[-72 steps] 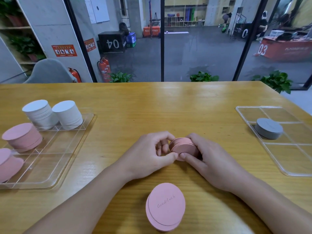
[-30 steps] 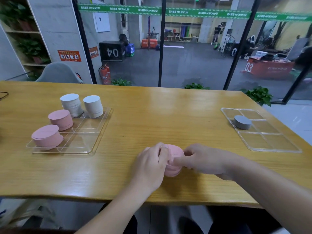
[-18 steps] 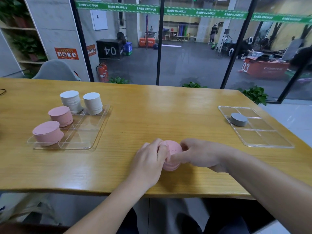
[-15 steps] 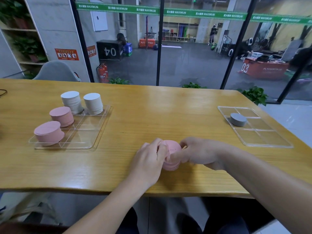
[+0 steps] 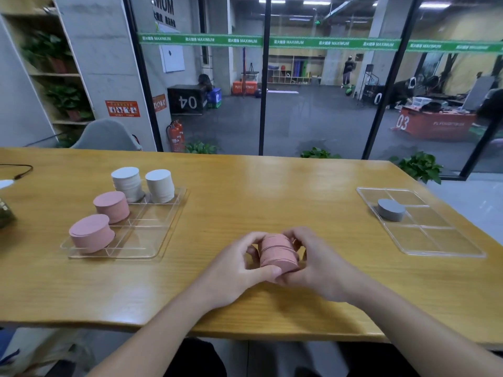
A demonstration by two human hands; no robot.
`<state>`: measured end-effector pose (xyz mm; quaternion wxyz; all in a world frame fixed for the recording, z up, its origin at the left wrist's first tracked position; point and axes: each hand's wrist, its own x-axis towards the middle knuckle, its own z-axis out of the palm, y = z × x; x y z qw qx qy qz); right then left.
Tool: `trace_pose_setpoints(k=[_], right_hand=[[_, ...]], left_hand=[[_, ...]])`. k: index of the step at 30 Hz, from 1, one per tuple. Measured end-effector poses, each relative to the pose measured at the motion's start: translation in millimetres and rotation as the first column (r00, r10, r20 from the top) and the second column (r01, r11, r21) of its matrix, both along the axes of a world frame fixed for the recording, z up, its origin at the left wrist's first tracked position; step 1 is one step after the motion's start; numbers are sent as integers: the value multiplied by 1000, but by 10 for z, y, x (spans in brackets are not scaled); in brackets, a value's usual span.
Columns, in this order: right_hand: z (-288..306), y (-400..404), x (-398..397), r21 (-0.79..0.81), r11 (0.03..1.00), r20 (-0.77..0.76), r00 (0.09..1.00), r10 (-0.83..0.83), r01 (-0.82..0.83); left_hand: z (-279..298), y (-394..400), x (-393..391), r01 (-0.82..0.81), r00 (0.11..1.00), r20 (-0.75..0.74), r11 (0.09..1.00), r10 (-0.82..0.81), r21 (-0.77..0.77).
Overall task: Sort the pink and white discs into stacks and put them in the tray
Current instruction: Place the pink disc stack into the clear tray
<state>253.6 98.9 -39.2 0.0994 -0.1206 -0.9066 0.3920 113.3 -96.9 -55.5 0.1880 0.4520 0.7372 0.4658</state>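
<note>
Left hand (image 5: 239, 268): curled round the near-left side of the pink disc stack (image 5: 277, 253), thumb laid along the stack's near lower edge, fingers wrapped behind it.

Right hand (image 5: 315, 262): curled round the right side of the same stack, thumb met with the left thumb at the near edge, fingers bent over the far top rim. The stack is held between both hands.

Pink disc stack: a tall column of pink discs, tilted slightly, located at the near middle of the wooden table (image 5: 258, 191). Whether its base is touching the table cannot be told.

Left tray (image 5: 163, 232): clear, divided into compartments, set well to the left of the held stack. Four stacks are carried in it. A near pink stack (image 5: 91, 234) is placed in the corner nearest the viewer, a second pink stack (image 5: 111, 206) just behind it, and two white stacks (image 5: 143, 185) side by side along the far edge.

Right tray (image 5: 435, 240): clear, divided, set well to the right of the held stack. One low grey stack (image 5: 391, 210) is kept in a far-left compartment.

Cable (image 5: 19, 170): dark, laid at the table's far-left edge, well beyond the left tray.
</note>
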Motion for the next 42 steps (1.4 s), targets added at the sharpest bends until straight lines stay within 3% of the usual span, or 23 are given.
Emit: trace_pose_setpoints(k=[3, 6, 9, 12, 18, 24, 32, 36, 40, 42], right_hand=[[-145, 46, -42, -32, 999, -58, 998, -22, 20], [-241, 22, -23, 86, 996, -7, 1000, 16, -15], [-277, -38, -45, 219, 975, 44, 999, 18, -28], [-277, -75, -51, 272, 961, 53, 998, 32, -45], [-255, -8, -19, 249, 963, 50, 994, 96, -106], [-204, 121, 126, 131, 991, -178, 984, 26, -2], [-96, 35, 73, 74, 996, -224, 972, 67, -52], [31, -179, -288, 32, 997, -221, 973, 73, -67], [157, -544, -1029, -131, 986, -202, 976, 76, -104], [226, -811, -1424, -238, 962, -180, 979, 96, -138]], left_hand=[[-32, 56, -22, -24, 998, -54, 1000, 25, 8], [-91, 52, -53, -52, 996, -71, 996, 47, -73], [-123, 105, 49, -53, 972, -233, 973, 0, -224], [-178, 159, 114, -106, 927, -374, 955, -5, -276], [-118, 131, 35, 11, 948, -297, 948, -111, -319], [-37, 14, -129, 117, 979, -137, 966, -151, -230], [-47, -142, -130, 109, 987, -103, 980, -127, -164], [43, -457, -355, 30, 997, -62, 994, -37, -106], [83, -958, -702, -204, 979, 3, 979, 204, 10], [119, -1245, -803, -311, 945, -83, 948, 315, 67]])
